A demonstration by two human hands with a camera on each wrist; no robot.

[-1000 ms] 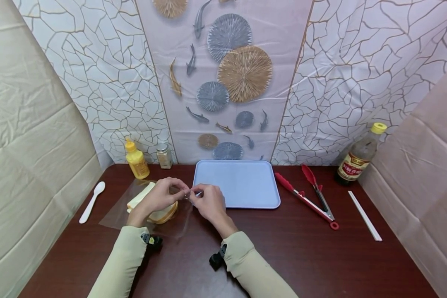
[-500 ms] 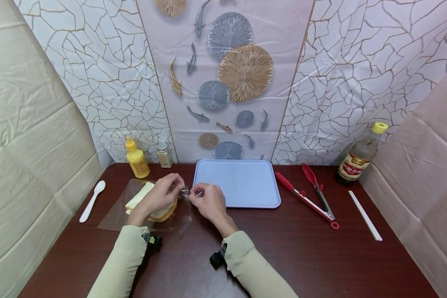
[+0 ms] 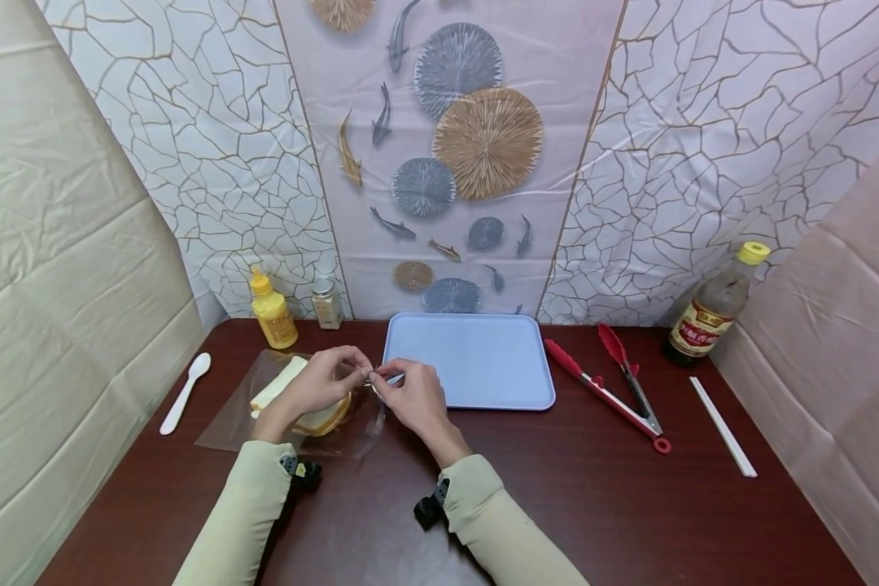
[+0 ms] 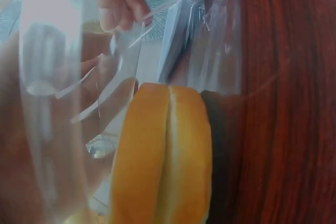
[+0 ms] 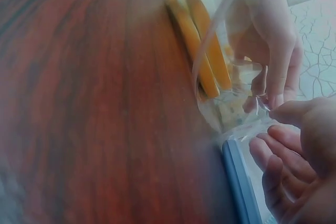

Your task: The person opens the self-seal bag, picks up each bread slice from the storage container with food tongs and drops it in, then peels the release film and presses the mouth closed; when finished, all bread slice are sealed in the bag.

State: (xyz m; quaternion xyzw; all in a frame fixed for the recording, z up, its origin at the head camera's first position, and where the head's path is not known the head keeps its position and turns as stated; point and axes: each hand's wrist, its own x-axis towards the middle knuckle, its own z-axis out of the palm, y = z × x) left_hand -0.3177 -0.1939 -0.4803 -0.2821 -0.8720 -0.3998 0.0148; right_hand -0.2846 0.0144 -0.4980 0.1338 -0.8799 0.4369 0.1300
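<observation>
A clear plastic bag (image 3: 227, 425) lies on the table at the left with sliced bread (image 3: 327, 421) inside. The left wrist view shows two brown-crusted bread slices (image 4: 163, 156) side by side behind the film. My left hand (image 3: 325, 382) reaches over the bread and pinches the bag's gathered end between thumb and fingertips. Meeting it there, my right hand (image 3: 417, 399) pinches the same bit of film, its other fingers loosely curled in the right wrist view. The fingertips of both hands nearly touch. Part of the bread is hidden under the left hand.
Behind the right hand lies a blue tray (image 3: 476, 362). To its right are red-tipped tongs (image 3: 608, 399), white chopsticks (image 3: 723, 427) and a sauce bottle (image 3: 706, 313). At left sit a white spoon (image 3: 185, 395), a yellow squeeze bottle (image 3: 273, 313) and a small shaker jar (image 3: 326, 305).
My left fingertips lifted slightly away from the right ones half a second ago and have come back to them. The right hand stays almost in place on the film.
</observation>
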